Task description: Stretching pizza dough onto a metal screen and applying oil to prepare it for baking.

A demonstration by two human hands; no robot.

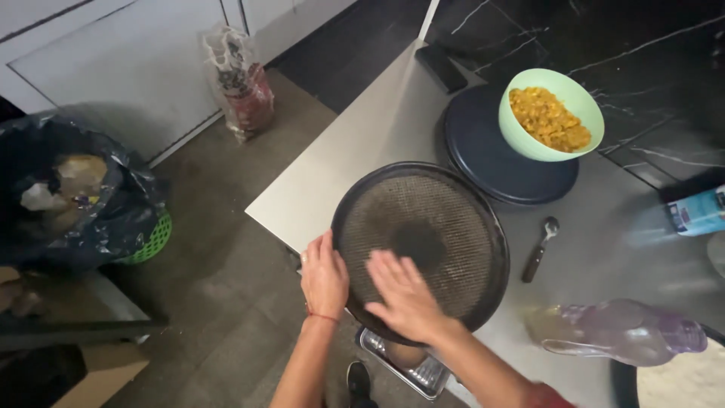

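A round dark perforated tray (pixel 421 245) is seen at the bench's (pixel 355 143) near left corner, overhanging the near edge. Its rim is clasped by the left hand (pixel 324 276); the right hand (pixel 405 296) is laid flat, fingers spread, on the mesh. Judged stiff, light, possibly greasy; best gripped at opposite rims.

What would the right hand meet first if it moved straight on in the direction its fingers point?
The right hand lies flat on the round mesh pan, fingers pointing up-left across it. Going on, it would likely reach the pan's dark rim first, then the bare grey counter.
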